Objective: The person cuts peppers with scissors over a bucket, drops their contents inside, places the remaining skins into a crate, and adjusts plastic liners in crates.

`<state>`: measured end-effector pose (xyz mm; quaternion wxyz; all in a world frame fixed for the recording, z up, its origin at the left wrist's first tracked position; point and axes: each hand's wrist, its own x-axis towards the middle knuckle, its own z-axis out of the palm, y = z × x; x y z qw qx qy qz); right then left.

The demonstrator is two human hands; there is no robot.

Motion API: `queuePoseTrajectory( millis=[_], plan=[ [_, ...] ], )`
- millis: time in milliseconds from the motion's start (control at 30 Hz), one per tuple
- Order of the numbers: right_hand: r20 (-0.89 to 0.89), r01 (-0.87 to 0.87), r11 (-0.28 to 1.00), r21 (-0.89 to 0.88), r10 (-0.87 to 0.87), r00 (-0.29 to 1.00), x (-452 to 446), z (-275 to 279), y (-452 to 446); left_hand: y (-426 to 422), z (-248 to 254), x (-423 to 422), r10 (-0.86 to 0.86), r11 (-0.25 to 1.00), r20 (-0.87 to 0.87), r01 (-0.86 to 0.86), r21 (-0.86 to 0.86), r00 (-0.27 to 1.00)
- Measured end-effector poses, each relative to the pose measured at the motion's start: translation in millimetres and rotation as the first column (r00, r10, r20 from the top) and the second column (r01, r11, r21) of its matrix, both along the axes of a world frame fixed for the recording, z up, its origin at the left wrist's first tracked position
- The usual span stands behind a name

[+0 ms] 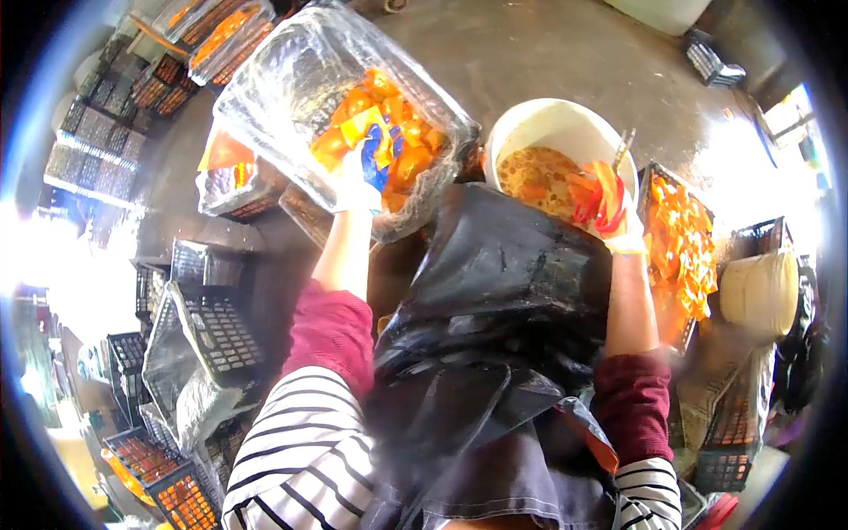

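The left hand in a blue-and-white glove has its fingers closed on a limp orange piece over a clear-plastic-lined crate, left of the round white bucket, where the red-and-white-gloved right hand hangs, its grip unclear.

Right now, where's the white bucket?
Head view: the white bucket is right of centre in the upper half, between the plastic-lined crate on its left and the orange pieces on its right. The right hand overlaps its right side.
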<state>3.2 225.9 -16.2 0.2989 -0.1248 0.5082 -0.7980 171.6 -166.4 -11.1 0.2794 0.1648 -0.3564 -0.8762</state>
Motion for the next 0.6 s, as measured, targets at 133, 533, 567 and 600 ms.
queuePoseTrajectory(
  millis=[133,533,567,600],
  plan=[
    [0.014,-0.093,0.992,-0.080,0.095,0.995,-9,20,13,11,9,-38,-0.106,0.953,0.116,0.134,-0.272,0.988],
    [-0.072,-0.103,0.961,0.256,0.125,0.990,2,25,-18,112,58,-155,-0.656,0.679,0.239,0.698,-0.228,0.716],
    [-0.093,-0.101,0.967,0.235,0.126,0.988,4,29,-18,118,61,-160,-0.632,0.653,0.350,0.718,-0.240,0.691],
    [-0.115,-0.102,0.971,0.214,0.129,0.985,4,31,-18,124,63,-162,-0.601,0.637,0.421,0.725,-0.262,0.680]
  ],
)
